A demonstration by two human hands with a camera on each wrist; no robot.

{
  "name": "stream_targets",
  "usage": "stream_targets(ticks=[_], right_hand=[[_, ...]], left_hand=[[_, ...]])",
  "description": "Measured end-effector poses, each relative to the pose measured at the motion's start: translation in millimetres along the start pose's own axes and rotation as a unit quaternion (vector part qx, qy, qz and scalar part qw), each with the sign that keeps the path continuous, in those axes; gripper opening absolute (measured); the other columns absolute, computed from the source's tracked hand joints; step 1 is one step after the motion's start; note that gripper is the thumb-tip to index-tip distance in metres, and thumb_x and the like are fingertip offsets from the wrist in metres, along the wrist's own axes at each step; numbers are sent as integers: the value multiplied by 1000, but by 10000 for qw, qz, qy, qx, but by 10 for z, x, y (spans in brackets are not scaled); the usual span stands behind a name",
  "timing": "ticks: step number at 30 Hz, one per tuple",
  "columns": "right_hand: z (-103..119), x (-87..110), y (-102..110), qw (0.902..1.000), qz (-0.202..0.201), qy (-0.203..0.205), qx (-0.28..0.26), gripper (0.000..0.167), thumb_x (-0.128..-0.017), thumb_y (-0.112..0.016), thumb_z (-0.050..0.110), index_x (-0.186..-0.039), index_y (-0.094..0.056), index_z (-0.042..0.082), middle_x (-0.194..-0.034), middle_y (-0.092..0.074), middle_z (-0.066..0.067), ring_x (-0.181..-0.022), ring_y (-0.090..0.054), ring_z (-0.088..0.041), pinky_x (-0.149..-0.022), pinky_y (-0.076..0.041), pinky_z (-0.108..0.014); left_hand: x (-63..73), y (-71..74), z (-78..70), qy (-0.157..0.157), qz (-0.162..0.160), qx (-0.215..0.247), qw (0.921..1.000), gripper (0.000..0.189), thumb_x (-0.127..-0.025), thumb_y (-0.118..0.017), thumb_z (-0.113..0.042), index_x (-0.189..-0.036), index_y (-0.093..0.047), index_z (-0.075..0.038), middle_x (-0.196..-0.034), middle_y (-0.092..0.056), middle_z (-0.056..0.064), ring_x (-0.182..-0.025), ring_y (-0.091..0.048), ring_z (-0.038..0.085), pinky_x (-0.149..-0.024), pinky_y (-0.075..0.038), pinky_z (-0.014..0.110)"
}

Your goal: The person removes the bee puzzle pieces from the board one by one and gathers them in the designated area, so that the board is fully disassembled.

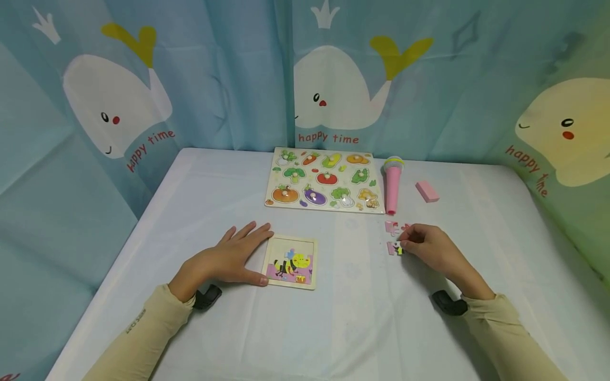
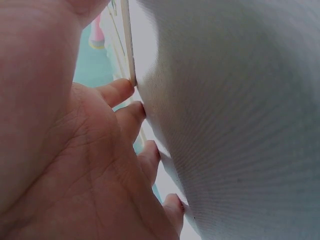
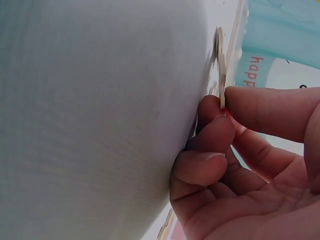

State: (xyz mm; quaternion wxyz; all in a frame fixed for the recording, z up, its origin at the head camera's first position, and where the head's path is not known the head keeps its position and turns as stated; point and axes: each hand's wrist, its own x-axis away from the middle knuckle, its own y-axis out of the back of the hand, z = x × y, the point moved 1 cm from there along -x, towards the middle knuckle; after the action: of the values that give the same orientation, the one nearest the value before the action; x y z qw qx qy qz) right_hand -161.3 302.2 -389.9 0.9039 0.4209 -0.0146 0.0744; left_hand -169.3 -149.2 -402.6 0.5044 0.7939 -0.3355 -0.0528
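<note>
A square wooden jigsaw board (image 1: 290, 286) with a partly filled bee picture lies in front of me. At its left edge my left hand (image 1: 233, 259) rests with fingers spread, thumb near the lower left corner and index finger at the upper left one. My right hand (image 1: 431, 248) is over at the right, pinching a pink jigsaw piece with a black and yellow pattern (image 1: 395, 248) between thumb and fingers. The right wrist view shows the thin edge of this piece (image 3: 222, 75), tilted off the cloth. Just beyond are a pink piece (image 1: 392, 228) and a red-marked piece (image 1: 405, 227), partly behind the fingers.
Toward the back lies a vegetable peg puzzle board (image 1: 305, 175). Beside it are a pink toy microphone (image 1: 392, 188) and a pink block (image 1: 427, 191). A white cloth covers the table (image 1: 352, 328), with a whale-print curtain (image 1: 257, 79) behind it.
</note>
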Motion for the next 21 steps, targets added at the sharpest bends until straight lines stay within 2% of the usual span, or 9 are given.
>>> stream_targets(ticks=[11, 21], right_hand=[[9, -1, 19, 9998, -79, 75, 188, 10, -102, -70, 9, -106, -71, -1, -95, -68, -6, -87, -56, -22, -68, -47, -27], [178, 10, -23, 9999, 32, 0, 105, 14, -104, -69, 12, -110, -71, -1, -91, -67, -6, -83, -57, -23, -66, -48, -32]], left_hand=[[-10, -6, 9, -1, 3, 16, 10000, 109, -87, -88, -52, -169, -29, -10, -177, -21, 11, -163, -8, 39, -127, -1, 68], [-4, -2, 12, -32, 3, -10, 10000, 110, -87, -87, -52, -169, -29, -10, -177, -21, 11, -163, -9, 38, -127, -2, 67]])
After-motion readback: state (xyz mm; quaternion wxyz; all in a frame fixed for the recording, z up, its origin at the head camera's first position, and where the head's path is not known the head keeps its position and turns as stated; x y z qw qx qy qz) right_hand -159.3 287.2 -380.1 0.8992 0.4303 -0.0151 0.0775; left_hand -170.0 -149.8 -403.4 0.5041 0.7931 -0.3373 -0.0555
